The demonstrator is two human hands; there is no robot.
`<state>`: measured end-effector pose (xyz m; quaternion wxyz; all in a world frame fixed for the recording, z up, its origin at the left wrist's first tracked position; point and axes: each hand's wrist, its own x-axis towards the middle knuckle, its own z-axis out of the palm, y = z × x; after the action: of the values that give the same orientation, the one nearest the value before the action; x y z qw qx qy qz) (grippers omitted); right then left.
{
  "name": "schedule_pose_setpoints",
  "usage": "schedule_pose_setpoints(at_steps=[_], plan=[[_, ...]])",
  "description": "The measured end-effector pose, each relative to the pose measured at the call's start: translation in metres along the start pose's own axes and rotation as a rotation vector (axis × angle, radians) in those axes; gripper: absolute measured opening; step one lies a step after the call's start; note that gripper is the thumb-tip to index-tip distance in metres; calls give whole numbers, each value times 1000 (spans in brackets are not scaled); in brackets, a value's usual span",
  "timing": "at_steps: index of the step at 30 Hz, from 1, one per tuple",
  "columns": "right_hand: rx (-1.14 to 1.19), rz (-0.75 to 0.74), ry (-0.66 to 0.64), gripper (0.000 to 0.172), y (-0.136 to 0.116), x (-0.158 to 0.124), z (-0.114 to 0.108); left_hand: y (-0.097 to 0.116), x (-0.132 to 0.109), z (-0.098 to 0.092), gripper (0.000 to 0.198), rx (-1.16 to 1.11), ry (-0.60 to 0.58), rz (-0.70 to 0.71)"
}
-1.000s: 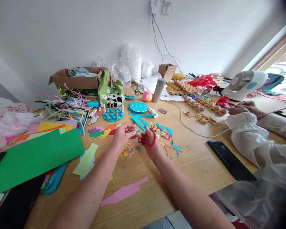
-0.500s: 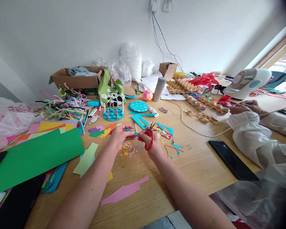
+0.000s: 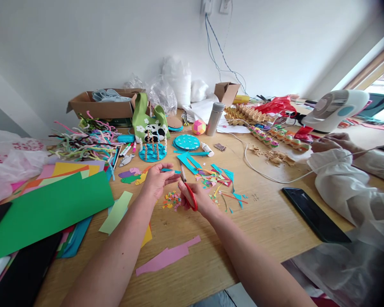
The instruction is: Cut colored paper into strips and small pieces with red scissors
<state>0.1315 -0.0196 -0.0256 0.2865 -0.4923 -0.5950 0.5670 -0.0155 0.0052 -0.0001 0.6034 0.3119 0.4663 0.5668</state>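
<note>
Between the fingers of my left hand (image 3: 158, 181) is a narrow strip of blue paper (image 3: 170, 171). My right hand (image 3: 193, 197) is closed round the red handles of a pair of scissors (image 3: 191, 197). The blades point up and away from me, close to the right end of the strip. Under and between my hands lies a small heap of multicoloured paper snippets (image 3: 170, 198). Beyond them are colourful paper fish (image 3: 130, 175), partly hidden by my left hand. Larger blue paper offcuts (image 3: 188, 161) lie just past the blades.
Coloured sheets, a green one (image 3: 51, 213) on top, fill the left. A pink paper scrap (image 3: 169, 256) lies in front of me. A phone (image 3: 315, 214), a white cable (image 3: 259, 172) and a co-worker's sleeve (image 3: 333, 183) are at right. A bottle (image 3: 215, 118) stands behind.
My right hand has turned and shifted slightly left, so the scissors, earlier pointing up to the right, now point toward the blue strip. My left hand has moved a little left, still holding the strip.
</note>
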Motion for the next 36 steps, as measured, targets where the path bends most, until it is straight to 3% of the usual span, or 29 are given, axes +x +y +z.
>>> schedule_pose_setpoints(at_steps=[36], plan=[[50, 25, 48, 54, 3, 1, 2, -1, -2, 4, 22, -8, -5, -38]])
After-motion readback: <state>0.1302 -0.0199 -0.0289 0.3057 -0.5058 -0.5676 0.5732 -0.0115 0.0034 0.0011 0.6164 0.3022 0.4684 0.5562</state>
